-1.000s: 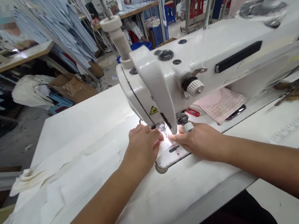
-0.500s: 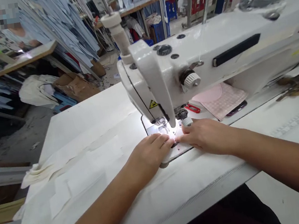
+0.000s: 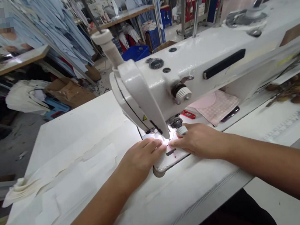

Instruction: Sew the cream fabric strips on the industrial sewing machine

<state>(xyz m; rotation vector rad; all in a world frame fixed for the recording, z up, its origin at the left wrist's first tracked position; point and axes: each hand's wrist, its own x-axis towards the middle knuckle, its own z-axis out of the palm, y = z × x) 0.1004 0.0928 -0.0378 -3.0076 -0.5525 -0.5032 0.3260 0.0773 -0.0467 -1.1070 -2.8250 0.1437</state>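
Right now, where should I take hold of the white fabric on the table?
Take the bunched end of the white fabric, coming from the left: it gathers into raised folds near the edge of the table, easy to pinch, while the rest lies flat toward the needle.

The left hand (image 3: 142, 160) and right hand (image 3: 200, 140) partly hide the needle plate (image 3: 164, 165).

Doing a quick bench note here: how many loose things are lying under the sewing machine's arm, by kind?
White sewing machine, under its arm:
Pink checked cloth: 1
Dark phone: 1
Small red item: 1
Total: 3
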